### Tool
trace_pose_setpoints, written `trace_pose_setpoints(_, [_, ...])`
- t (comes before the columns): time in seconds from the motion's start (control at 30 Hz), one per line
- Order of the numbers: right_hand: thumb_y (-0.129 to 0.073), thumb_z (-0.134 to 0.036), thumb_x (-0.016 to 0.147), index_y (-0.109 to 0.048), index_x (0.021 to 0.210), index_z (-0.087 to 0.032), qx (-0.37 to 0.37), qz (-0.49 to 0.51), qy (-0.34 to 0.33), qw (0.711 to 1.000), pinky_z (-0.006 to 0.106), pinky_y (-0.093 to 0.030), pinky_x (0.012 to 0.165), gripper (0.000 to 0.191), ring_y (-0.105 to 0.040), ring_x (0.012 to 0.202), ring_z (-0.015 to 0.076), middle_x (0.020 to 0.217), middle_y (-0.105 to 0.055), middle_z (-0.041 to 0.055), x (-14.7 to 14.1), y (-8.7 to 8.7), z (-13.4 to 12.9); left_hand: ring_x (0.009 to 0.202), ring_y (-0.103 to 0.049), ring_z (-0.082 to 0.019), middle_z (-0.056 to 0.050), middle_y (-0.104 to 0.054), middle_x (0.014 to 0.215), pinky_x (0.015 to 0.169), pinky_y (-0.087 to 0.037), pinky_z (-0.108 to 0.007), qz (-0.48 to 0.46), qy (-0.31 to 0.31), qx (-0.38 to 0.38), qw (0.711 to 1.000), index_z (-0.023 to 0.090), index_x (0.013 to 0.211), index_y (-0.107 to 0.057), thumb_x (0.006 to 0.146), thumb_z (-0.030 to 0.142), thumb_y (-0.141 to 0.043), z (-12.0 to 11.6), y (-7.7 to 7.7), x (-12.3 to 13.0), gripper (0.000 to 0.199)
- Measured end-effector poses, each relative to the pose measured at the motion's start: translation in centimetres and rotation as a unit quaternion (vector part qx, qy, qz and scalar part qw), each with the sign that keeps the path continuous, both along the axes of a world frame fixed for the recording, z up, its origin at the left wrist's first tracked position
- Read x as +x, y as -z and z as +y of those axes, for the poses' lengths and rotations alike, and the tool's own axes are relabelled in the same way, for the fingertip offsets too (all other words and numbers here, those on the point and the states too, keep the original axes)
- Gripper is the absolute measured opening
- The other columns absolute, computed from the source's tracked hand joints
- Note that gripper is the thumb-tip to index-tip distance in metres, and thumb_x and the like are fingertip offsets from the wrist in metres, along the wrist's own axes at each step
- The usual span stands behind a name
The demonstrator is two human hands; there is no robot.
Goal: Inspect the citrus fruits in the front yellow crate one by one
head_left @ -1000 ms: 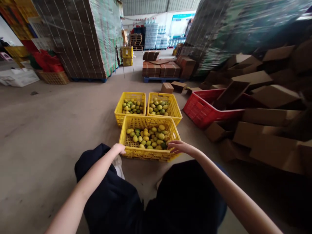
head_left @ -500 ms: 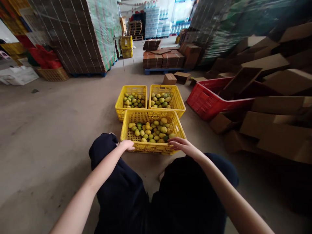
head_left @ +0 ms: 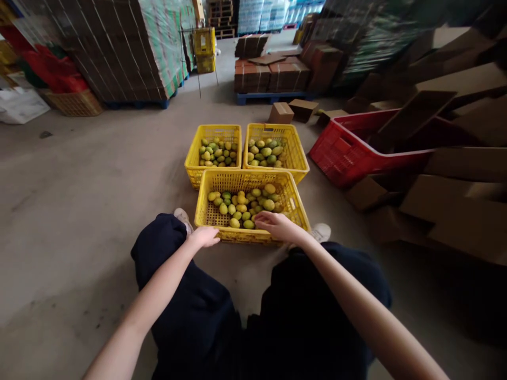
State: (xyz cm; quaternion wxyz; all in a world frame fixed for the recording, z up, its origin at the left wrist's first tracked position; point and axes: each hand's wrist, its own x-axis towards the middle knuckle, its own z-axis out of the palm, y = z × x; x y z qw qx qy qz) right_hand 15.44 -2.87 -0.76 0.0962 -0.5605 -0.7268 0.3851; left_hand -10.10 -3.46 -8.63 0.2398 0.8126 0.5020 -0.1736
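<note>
A yellow crate stands nearest me, with several green and yellow fruits in it. My left hand lies on the crate's near rim at the left, its fingers closed over the edge. Inside the front right part of the crate, my right hand is over the fruits, fingers bent down among them; whether it holds one is hidden. Behind stand two more yellow crates, one at the left and one at the right, both with similar fruits.
At the right is a red crate with cardboard in it, beside a heap of cardboard boxes. Two small boxes lie behind the yellow crates, before a blue pallet with stacked cardboard. Wrapped stacks rise at the back.
My right hand has moved left, from the near rim to over the fruits inside the front crate. My left hand stays on the rim. The view has tilted down a little.
</note>
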Motion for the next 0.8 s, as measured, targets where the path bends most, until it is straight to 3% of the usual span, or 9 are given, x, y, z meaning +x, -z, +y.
trace_pose_setpoints(0.17, [-0.047,-0.033,0.088,-0.062,0.103,-0.014,0.019,-0.092,-0.096,0.991,0.027,-0.045,0.074,0.029,-0.066,0.085,0.0207,0.094,-0.071,0.0110,0.2,2.4,3.5,0.104,-0.060,-0.023,-0.009,-0.064,0.116,0.088,-0.046,-0.033,-0.101,-0.003,0.011,0.995,0.020,0.115,-0.060,0.090,0.037,-0.041,0.5,-0.4,1.3,0.036])
trace_pose_setpoints(0.3, [-0.045,-0.027,0.089,-0.060,0.103,-0.010,0.084,-0.235,-0.059,0.967,0.031,-0.045,0.072,0.027,-0.066,0.088,0.0264,0.094,-0.068,0.0174,0.6,4.3,3.2,0.101,-0.061,-0.022,-0.006,-0.066,0.111,0.089,-0.046,-0.032,-0.156,-0.044,0.001,0.987,0.020,0.109,-0.063,0.089,0.035,-0.043,5.2,0.7,3.0,0.033])
trace_pose_setpoints(0.37, [-0.049,-0.023,0.086,-0.062,0.099,-0.010,0.101,-0.271,-0.070,0.955,0.034,-0.046,0.073,0.023,-0.065,0.092,0.0291,0.095,-0.067,0.0176,1.0,5.1,1.8,0.100,-0.061,-0.019,-0.005,-0.066,0.110,0.089,-0.045,-0.029,-0.152,-0.072,0.010,0.986,0.019,0.108,-0.063,0.088,0.032,-0.044,8.7,2.8,4.2,0.030])
trace_pose_setpoints(0.5, [-0.056,-0.023,0.081,-0.063,0.106,-0.012,0.067,-0.236,-0.104,0.964,0.034,-0.050,0.066,0.028,-0.067,0.083,0.0264,0.090,-0.070,0.0130,2.2,7.0,-1.4,0.110,-0.056,-0.020,-0.012,-0.060,0.120,0.095,-0.042,-0.030,-0.086,-0.108,0.031,0.990,0.013,0.117,-0.055,0.086,0.024,-0.049,15.7,9.6,7.2,0.034])
trace_pose_setpoints(0.63, [-0.058,-0.018,0.075,-0.062,0.113,-0.010,0.195,-0.264,-0.097,0.940,0.040,-0.052,0.067,0.039,-0.066,0.079,0.0284,0.096,-0.069,0.0169,3.3,8.4,-3.2,0.123,-0.044,-0.029,-0.020,-0.048,0.132,0.101,-0.035,-0.039,-0.030,-0.113,0.034,0.993,0.007,0.125,-0.045,0.079,0.015,-0.055,21.6,15.7,9.8,0.048])
trace_pose_setpoints(0.7, [-0.055,-0.018,0.075,-0.062,0.114,-0.010,0.252,-0.274,-0.092,0.924,0.044,-0.052,0.072,0.041,-0.065,0.083,0.0314,0.101,-0.068,0.0192,3.4,8.6,-3.6,0.128,-0.037,-0.030,-0.019,-0.042,0.138,0.105,-0.030,-0.039,-0.004,-0.095,0.017,0.995,0.009,0.128,-0.041,0.075,0.010,-0.057,23.8,17.9,10.7,0.056])
trace_pose_setpoints(0.8, [-0.051,-0.023,0.078,-0.062,0.114,-0.011,0.279,-0.243,-0.088,0.925,0.045,-0.052,0.075,0.039,-0.065,0.086,0.0322,0.101,-0.069,0.0178,2.7,8.6,-4.3,0.132,-0.031,-0.028,-0.017,-0.036,0.142,0.108,-0.023,-0.041,0.022,-0.069,-0.011,0.997,0.010,0.132,-0.034,0.072,0.011,-0.060,25.8,20.1,11.5,0.065])
